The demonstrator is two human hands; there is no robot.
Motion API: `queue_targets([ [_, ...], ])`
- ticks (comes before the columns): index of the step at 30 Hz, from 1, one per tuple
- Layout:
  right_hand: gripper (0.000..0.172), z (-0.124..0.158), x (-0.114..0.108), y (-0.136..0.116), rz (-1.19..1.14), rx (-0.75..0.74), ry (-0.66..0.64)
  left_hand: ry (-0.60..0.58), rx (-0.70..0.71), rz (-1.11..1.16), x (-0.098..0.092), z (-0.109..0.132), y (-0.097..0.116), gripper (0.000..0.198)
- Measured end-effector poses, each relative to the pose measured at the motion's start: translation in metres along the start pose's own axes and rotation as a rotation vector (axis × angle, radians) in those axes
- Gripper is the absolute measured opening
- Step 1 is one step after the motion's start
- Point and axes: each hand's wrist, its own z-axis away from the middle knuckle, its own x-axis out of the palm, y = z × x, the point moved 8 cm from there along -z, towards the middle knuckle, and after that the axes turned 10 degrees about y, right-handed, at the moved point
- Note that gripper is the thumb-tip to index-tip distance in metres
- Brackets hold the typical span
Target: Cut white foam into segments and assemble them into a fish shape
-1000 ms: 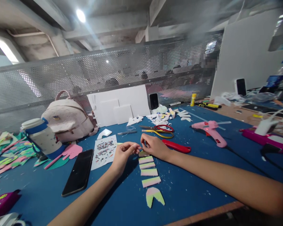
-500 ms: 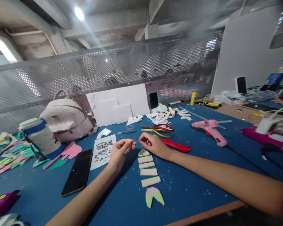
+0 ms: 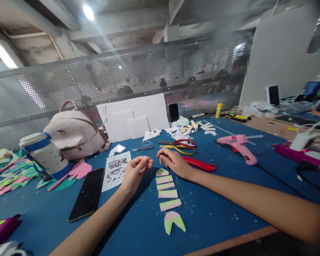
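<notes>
My left hand (image 3: 137, 171) is raised over the blue table, thumb and fingertips pinched together. A tiny pale speck shows at the tips, too small to name. Just to its right hovers my right hand (image 3: 173, 161), fingers bent and loosely apart, with nothing visible in them. Below the hands lies a column of pink-and-green foam pieces: a small pointed piece (image 3: 162, 172) at the top, several strips (image 3: 168, 194) and a forked tail-shaped piece (image 3: 174, 221) nearest me. Beside my left hand is a white sheet (image 3: 106, 183) scattered with small dark and coloured bits.
Scissors (image 3: 185, 143) and a red utility knife (image 3: 200, 164) lie beyond my right hand. A pink glue gun (image 3: 240, 146) with a cord is at right. On the left are a black phone (image 3: 88, 195), a bottle (image 3: 46, 156) and a backpack (image 3: 74, 133). White boards (image 3: 154, 110) stand behind.
My right hand's fingertips have moved slightly apart from their bent, near-pinched pose. The left hand stays pinched in almost the same place. The foam pieces have not moved.
</notes>
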Motion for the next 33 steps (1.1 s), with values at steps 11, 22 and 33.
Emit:
queue_targets([
  [11, 0.024, -0.001, 0.002, -0.010, 0.066, -0.035, -0.040, -0.030, 0.013, -0.040, 0.003, 0.002, 0.000, 0.017],
  [22, 0.026, -0.007, -0.012, 0.013, -0.187, 0.105, 0.156, 0.107, 0.136, -0.214, -0.007, -0.001, 0.009, 0.018],
  [33, 0.030, -0.009, -0.040, 0.041, -0.487, 0.290, 0.461, 0.142, 0.201, -0.435, -0.023, -0.015, 0.032, 0.025],
])
